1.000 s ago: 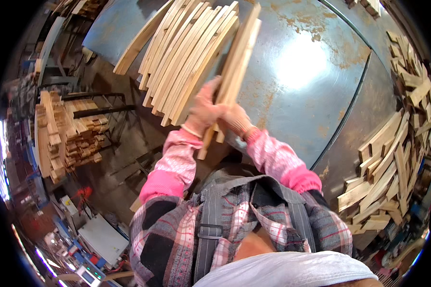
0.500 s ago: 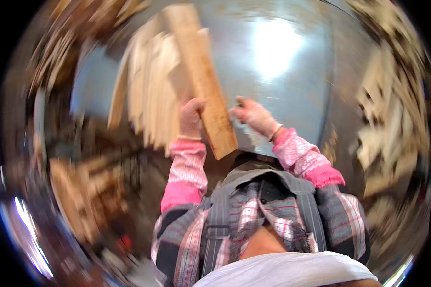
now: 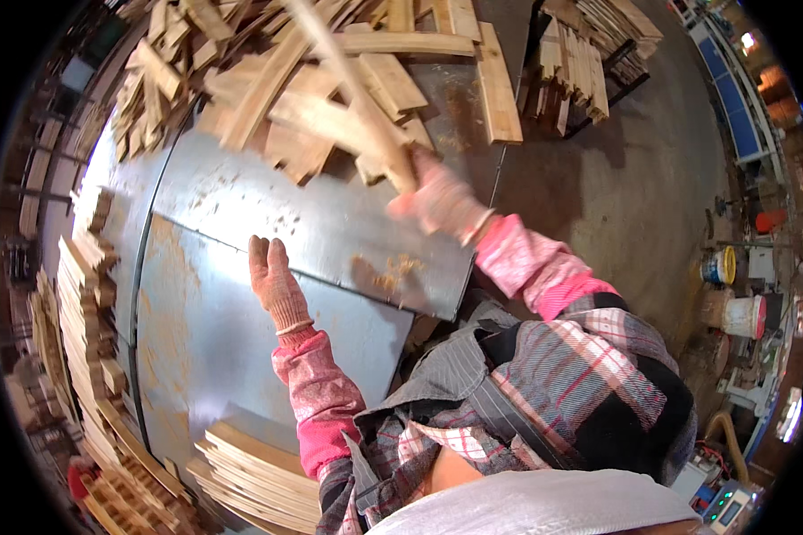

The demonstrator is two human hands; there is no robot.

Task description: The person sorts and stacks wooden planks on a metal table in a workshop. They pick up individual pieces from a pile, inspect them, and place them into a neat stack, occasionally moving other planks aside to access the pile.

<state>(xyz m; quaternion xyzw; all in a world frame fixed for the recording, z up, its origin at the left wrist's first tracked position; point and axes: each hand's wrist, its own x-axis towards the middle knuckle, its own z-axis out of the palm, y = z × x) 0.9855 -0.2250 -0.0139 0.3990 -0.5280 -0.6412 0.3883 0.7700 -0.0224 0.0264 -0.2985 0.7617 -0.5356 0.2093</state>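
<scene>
My right hand [image 3: 439, 198], in a pale pink work glove, grips the near end of a long narrow wooden board [image 3: 352, 85]. The board is blurred by motion and tilts up and away over a loose heap of boards [image 3: 317, 116]. My left hand [image 3: 277, 283], gloved too, hangs over the grey metal table [image 3: 214, 348] with its fingers stretched out and nothing in them. Sawdust [image 3: 397, 270] and small chips are scattered on the metal below my right hand.
Stacked boards [image 3: 250, 464] stand at the lower left, and a long row of them [image 3: 80, 339] runs along the left side. A dark rack [image 3: 571, 76] holds more boards at the far right. Buckets [image 3: 732, 314] stand by the equipment on the right.
The view has swung from the neat boards to the loose heap. My left hand, which was on a board, is now off it. My right hand, formerly beside that board, now grips one.
</scene>
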